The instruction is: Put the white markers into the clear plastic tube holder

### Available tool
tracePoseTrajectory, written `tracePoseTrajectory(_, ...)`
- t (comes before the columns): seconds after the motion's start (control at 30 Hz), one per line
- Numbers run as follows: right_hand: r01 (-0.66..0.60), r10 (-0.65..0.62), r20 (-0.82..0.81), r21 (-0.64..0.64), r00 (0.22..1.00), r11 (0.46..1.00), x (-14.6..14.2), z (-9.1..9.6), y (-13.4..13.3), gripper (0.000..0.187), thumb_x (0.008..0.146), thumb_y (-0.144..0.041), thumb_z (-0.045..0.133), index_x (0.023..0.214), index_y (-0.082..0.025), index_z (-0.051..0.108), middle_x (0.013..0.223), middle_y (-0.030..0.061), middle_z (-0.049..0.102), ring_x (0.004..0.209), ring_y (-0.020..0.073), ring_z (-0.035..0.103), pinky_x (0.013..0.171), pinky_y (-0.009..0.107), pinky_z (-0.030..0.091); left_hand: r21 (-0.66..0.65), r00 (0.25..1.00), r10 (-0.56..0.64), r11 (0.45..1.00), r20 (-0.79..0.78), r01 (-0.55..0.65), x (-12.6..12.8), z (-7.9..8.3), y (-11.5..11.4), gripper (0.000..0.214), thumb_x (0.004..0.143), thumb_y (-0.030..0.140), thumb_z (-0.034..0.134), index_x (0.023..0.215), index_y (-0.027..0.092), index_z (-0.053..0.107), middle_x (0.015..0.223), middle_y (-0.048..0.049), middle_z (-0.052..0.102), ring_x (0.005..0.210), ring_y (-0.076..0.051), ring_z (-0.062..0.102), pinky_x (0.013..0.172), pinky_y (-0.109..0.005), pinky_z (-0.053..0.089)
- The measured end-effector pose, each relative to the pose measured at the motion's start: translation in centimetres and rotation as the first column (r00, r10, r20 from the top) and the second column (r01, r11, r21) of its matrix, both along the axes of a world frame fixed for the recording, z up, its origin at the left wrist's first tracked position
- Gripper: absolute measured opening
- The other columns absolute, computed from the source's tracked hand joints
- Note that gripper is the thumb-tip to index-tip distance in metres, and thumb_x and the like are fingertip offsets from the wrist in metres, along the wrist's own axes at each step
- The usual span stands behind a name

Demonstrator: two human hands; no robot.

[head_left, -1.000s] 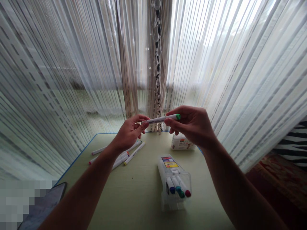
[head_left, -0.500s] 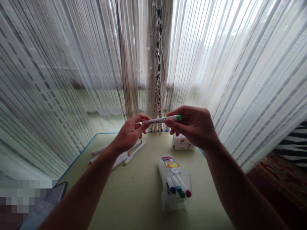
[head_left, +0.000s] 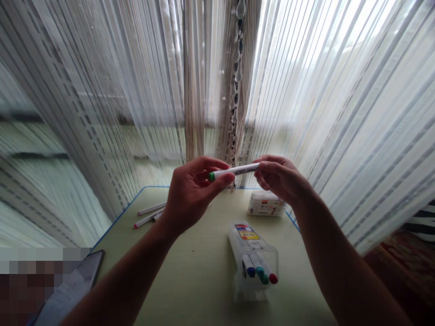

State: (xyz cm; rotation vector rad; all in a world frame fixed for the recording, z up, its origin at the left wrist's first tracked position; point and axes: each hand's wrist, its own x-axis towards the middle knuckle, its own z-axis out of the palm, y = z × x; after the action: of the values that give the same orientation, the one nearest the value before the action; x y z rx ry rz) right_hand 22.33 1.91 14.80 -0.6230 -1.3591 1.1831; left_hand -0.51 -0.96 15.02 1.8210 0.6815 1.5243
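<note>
A white marker (head_left: pixel 234 171) with a green end is held level in the air above the pale green table (head_left: pixel 204 271). My left hand (head_left: pixel 192 192) pinches its green end, and my right hand (head_left: pixel 282 179) pinches the other end with the fingertips. Below them lies a clear plastic marker case (head_left: pixel 253 258) with three markers inside, capped blue, teal and red. Several loose white markers (head_left: pixel 149 215) lie on the table behind my left forearm.
A small white lidded box (head_left: pixel 267 203) sits at the table's far right. A dark tablet or phone (head_left: pixel 73 290) lies at the near left edge. Sheer striped curtains (head_left: pixel 102 90) hang close behind the table, with a bead string (head_left: pixel 236 90) in the middle.
The marker has been turned end for end: its green end was at my right hand and is now at my left. The view has shifted slightly to the left.
</note>
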Motion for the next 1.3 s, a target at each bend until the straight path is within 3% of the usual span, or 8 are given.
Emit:
tracePoseTrajectory(0.13,-0.136,0.135,-0.012,-0.086,0.991,0.987,-0.4,-0.9,0.8,0.017,0.069,-0.027,0.079,0.077,-0.014,0.071,0.055,0.0005,0.066,0.039,0.0086,0.056,0.035,0.017,0.042,0.098,0.996,0.08,0.992,-0.047,-0.075,0.3,0.2,-1.3,0.023,0.073,0.028,0.081,0.092,0.017,0.073,0.072,-0.002,0.07,0.06,-0.011,0.061,0.052,-0.019,0.049)
tracePoseTrajectory(0.4,-0.122,0.119,-0.029,-0.103,0.992,0.987,-0.5,-0.7,0.7,0.018,0.066,-0.027,0.08,0.075,-0.014,0.072,0.052,-0.0004,0.064,0.039,0.0085,0.055,0.035,0.016,0.041,0.111,0.992,0.104,0.989,-0.072,-0.096,0.3,0.0,-1.1,0.024,0.075,0.032,0.079,0.093,0.017,0.074,0.072,-0.003,0.071,0.061,-0.012,0.063,0.055,-0.02,0.051)
tracePoseTrajectory(0.57,-0.026,0.025,-0.016,-0.036,1.0,0.999,-0.2,-0.8,0.7,0.016,0.07,-0.026,0.081,0.076,-0.014,0.072,0.057,0.001,0.067,0.04,0.0081,0.056,0.036,0.017,0.042,0.078,0.997,0.072,0.994,-0.024,-0.07,-0.1,-0.4,0.5,0.02,0.075,0.027,0.078,0.092,0.017,0.073,0.075,-0.0023,0.07,0.06,-0.01,0.062,0.052,-0.018,0.048)
tracePoseTrajectory(0.7,0.134,-0.136,0.023,0.073,0.99,0.988,-0.4,-0.6,0.3,0.018,0.07,-0.027,0.083,0.077,-0.015,0.072,0.058,0.0009,0.067,0.043,0.0087,0.057,0.039,0.019,0.045,-0.059,0.996,0.022,0.998,-0.086,-0.027,-0.9,-1.5,3.1,0.025,0.076,0.031,0.077,0.092,0.013,0.072,0.063,-0.0003,0.064,0.049,-0.008,0.053,0.043,-0.018,0.042)
tracePoseTrajectory(0.8,0.218,-0.245,0.118,0.204,0.962,0.954,-1.0,-0.1,-0.7,0.021,0.07,-0.03,0.084,0.08,-0.015,0.073,0.056,-0.0001,0.065,0.044,0.0094,0.057,0.039,0.021,0.046,-0.177,0.99,-0.076,0.983,-0.122,0.054,-1.4,-2.3,4.9,0.03,0.075,0.034,0.078,0.094,0.012,0.072,0.067,-0.0018,0.064,0.051,-0.009,0.054,0.047,-0.021,0.045)
tracePoseTrajectory(1.03,0.209,-0.33,0.27,0.393,0.905,0.896,-2.2,0.6,-2.7,0.024,0.069,-0.031,0.085,0.084,-0.016,0.074,0.065,0.0009,0.067,0.052,0.0102,0.058,0.044,0.023,0.049,-0.252,0.957,-0.206,0.955,-0.202,0.153,-1.7,-3.2,6.0,0.031,0.077,0.036,0.077,0.096,0.012,0.072,0.075,-0.0031,0.065,0.057,-0.01,0.056,0.053,-0.022,0.047)
tracePoseTrajectory(1.3,0.212,-0.309,0.241,0.356,0.92,0.91,-1.4,0.7,-2.2,0.021,0.072,-0.03,0.083,0.084,-0.015,0.074,0.062,0.0006,0.067,0.047,0.0102,0.06,0.041,0.022,0.048,-0.24,0.959,-0.191,0.961,-0.211,0.139,-1.6,-2.7,5.6,0.03,0.078,0.035,0.076,0.096,0.013,0.071,0.076,-0.0029,0.065,0.057,-0.009,0.056,0.052,-0.021,0.046)
